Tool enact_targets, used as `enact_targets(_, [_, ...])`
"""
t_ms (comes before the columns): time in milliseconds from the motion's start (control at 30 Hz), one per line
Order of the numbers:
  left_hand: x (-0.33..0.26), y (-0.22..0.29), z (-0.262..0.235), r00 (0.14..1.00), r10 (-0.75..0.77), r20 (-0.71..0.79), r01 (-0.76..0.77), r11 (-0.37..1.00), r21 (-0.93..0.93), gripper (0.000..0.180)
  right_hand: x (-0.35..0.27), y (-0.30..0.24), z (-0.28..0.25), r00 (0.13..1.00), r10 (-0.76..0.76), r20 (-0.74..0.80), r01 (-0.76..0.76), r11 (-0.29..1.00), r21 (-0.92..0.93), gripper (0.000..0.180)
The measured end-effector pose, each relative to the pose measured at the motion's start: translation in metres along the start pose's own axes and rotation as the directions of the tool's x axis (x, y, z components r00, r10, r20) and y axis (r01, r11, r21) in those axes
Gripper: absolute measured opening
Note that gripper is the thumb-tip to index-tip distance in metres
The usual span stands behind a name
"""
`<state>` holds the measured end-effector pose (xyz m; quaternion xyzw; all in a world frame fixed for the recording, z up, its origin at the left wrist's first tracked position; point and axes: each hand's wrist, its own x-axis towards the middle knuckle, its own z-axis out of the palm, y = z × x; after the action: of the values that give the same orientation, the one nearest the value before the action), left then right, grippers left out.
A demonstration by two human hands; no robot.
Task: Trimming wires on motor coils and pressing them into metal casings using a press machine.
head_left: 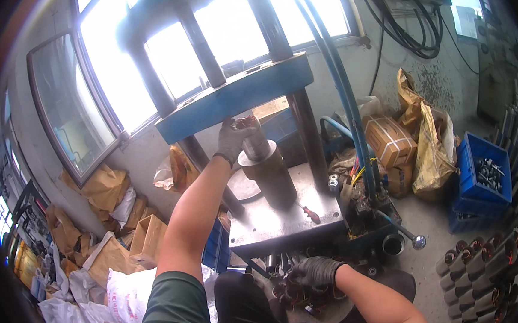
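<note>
My left hand (231,140), in a grey glove, is closed around the upper end of a motor stator (258,148), a silvery metal cylinder with copper windings showing at its top. The stator stands on a thick steel cylinder (272,181) on the press table (255,231), under the blue crosshead (236,94). Below the table's front edge, my gloved right hand (315,272) is low over a pile of dark wound parts (292,294). Its fingers are curled, and what they hold is hidden.
A red-handled screwdriver (312,215) lies on the press table. To the right are a lever with a round knob (419,242), a blue crate of metal parts (482,173) and stacked cylinders with copper windings (483,272). White sacks (130,296) and cartons (147,241) crowd the left.
</note>
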<state>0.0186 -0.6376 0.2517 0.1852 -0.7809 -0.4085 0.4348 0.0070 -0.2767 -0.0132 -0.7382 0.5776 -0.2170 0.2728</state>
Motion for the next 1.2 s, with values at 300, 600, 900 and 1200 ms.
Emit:
enact_targets(300, [-0.008,0.016,0.004,0.994,-0.098,-0.042,0.102,0.990,0.099,0.096,-0.007,-0.002,-0.006,0.998,0.050,0.041,-0.048,0.997,-0.054,0.034])
enact_targets(600, [0.001,-0.003,-0.009,1.000,0.000,0.014,-0.007,0.852,0.524,0.108,-0.014,-0.010,-0.012,0.996,0.065,0.066,-0.053,0.984,-0.168,0.038])
enact_targets(900, [-0.044,0.011,-0.024,0.930,-0.367,-0.031,0.363,0.928,-0.083,0.119,-0.034,-0.023,-0.029,0.974,0.184,0.131,-0.142,0.951,-0.276,0.059])
enact_targets(1200, [-0.214,-0.030,-0.104,0.973,-0.232,0.007,0.223,0.925,-0.309,0.054,-0.062,-0.031,-0.040,0.989,0.099,-0.114,-0.119,0.974,-0.191,0.076])
